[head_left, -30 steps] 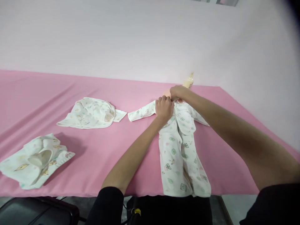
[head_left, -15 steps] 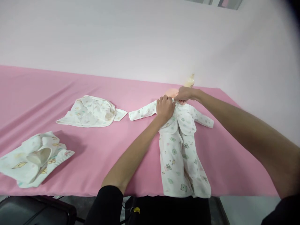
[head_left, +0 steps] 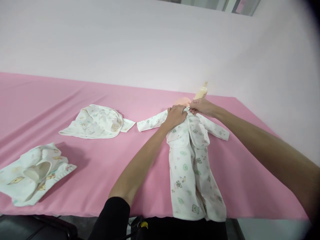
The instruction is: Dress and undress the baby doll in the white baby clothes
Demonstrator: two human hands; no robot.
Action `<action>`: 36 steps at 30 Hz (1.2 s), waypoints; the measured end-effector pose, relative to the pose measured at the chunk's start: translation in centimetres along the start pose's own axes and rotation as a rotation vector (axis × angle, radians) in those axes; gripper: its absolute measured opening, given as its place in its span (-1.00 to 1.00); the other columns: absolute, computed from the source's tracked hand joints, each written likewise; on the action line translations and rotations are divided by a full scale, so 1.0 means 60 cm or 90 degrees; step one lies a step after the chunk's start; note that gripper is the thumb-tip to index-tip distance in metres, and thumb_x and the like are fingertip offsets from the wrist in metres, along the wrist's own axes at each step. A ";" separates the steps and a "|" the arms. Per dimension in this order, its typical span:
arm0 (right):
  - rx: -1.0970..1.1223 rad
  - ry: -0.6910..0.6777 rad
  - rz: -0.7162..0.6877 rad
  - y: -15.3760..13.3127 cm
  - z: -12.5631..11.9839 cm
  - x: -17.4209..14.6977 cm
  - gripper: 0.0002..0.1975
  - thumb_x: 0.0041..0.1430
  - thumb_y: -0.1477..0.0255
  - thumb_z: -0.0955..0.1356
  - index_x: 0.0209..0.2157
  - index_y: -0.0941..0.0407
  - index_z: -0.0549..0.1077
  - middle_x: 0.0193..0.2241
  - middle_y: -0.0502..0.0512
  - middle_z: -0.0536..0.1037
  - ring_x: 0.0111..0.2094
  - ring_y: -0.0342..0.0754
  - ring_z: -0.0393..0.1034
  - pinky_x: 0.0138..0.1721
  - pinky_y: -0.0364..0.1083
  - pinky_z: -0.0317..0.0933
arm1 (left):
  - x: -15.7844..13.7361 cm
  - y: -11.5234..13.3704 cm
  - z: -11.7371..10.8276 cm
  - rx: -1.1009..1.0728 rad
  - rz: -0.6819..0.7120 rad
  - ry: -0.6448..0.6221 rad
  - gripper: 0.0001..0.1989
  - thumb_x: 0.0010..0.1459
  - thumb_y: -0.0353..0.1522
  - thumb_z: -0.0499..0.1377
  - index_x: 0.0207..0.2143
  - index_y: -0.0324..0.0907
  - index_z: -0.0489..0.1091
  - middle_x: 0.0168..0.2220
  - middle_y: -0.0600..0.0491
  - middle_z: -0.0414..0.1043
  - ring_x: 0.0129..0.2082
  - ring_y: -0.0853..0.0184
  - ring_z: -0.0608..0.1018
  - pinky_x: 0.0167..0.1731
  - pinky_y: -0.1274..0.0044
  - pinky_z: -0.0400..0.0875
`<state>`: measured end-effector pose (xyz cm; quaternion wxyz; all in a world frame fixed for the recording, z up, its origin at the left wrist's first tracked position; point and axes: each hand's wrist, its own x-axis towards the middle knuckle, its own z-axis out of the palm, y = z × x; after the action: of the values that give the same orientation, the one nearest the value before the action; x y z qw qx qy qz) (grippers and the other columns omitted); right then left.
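Note:
A small white printed baby jacket (head_left: 177,137) lies with its sleeves spread out, over matching baby pants (head_left: 183,186) whose legs point toward me. My left hand (head_left: 177,114) rests at the jacket's neckline with its fingers curled on the fabric. Close beside it, my right hand (head_left: 200,106) pinches the other side of the collar. Just beyond the collar shows a peach-coloured rounded shape (head_left: 183,101), like a doll's head, partly hidden by my hands.
A pink cloth (head_left: 112,173) covers the table, which meets a pale wall. To the left lie a white printed hooded cloth (head_left: 97,121) and a bunched printed garment (head_left: 35,175). A pale yellow bottle (head_left: 202,91) leans behind my right hand. A black chair (head_left: 37,228) is below.
My right hand has shifted down slightly and turned at the collar, showing more of its fingers. My left hand lies flatter at the neckline. The view has tilted up a little.

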<state>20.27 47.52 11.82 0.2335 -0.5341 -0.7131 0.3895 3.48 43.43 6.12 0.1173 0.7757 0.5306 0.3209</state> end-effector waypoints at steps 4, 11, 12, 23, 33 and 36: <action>-0.030 0.007 -0.024 -0.008 0.006 -0.010 -0.80 0.19 0.59 0.36 -0.52 0.16 0.42 -0.53 0.04 0.51 -0.51 -0.18 0.37 -0.36 -0.18 0.37 | 0.007 -0.008 0.004 0.012 0.016 0.028 -0.75 0.35 -0.38 -0.06 -0.15 -0.12 0.41 0.02 -0.01 0.50 0.10 0.20 0.44 0.14 0.31 0.16; -0.186 0.036 -0.028 -0.016 0.012 -0.019 -0.85 0.16 0.57 0.36 -0.50 0.15 0.43 -0.57 0.01 0.47 -0.51 -0.16 0.34 -0.44 -0.20 0.23 | 0.005 -0.013 0.003 -0.007 0.018 0.048 -0.82 0.35 -0.41 -0.03 -0.22 -0.13 0.37 0.00 0.01 0.48 0.11 0.24 0.42 0.11 0.36 0.17; -0.213 0.054 -0.034 -0.013 0.012 -0.018 -0.85 0.15 0.56 0.36 -0.50 0.15 0.43 -0.58 0.01 0.47 -0.51 -0.16 0.34 -0.44 -0.19 0.22 | 0.005 -0.013 0.003 -0.014 0.011 0.047 -0.82 0.35 -0.40 -0.03 -0.21 -0.12 0.36 0.01 0.02 0.48 0.11 0.24 0.42 0.12 0.36 0.16; -0.231 0.183 -0.005 -0.012 0.041 -0.059 -0.61 0.13 0.27 0.41 -0.06 0.17 0.37 -0.29 0.11 0.57 -0.33 -0.05 0.43 -0.37 -0.15 0.19 | 0.006 -0.019 0.013 -0.004 -0.026 0.073 -0.89 0.35 -0.37 0.01 -0.18 -0.10 0.33 -0.03 0.01 0.46 0.06 0.22 0.43 0.07 0.35 0.20; -0.629 0.121 -0.021 -0.056 0.079 -0.079 -0.83 0.20 0.39 0.32 -0.22 0.18 0.46 -0.23 0.29 0.56 -0.17 0.16 0.46 -0.26 -0.04 0.20 | -0.004 -0.012 0.012 0.095 -0.012 0.074 -0.82 0.40 -0.35 -0.05 -0.13 -0.10 0.34 0.00 -0.03 0.46 0.07 0.16 0.42 0.03 0.34 0.18; -0.709 0.112 -0.044 -0.068 0.093 -0.085 -0.83 0.24 0.48 0.31 -0.16 0.20 0.48 -0.18 0.37 0.56 -0.10 0.18 0.47 -0.20 -0.04 0.23 | -0.007 -0.011 0.010 0.108 -0.014 0.069 -0.79 0.41 -0.33 -0.07 -0.13 -0.11 0.35 0.01 -0.04 0.46 0.07 0.15 0.42 0.02 0.33 0.19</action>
<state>15.34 40.47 12.27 -0.0122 -0.5836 -0.8058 -0.0993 3.27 43.44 5.17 0.0258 0.7585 0.5702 0.3145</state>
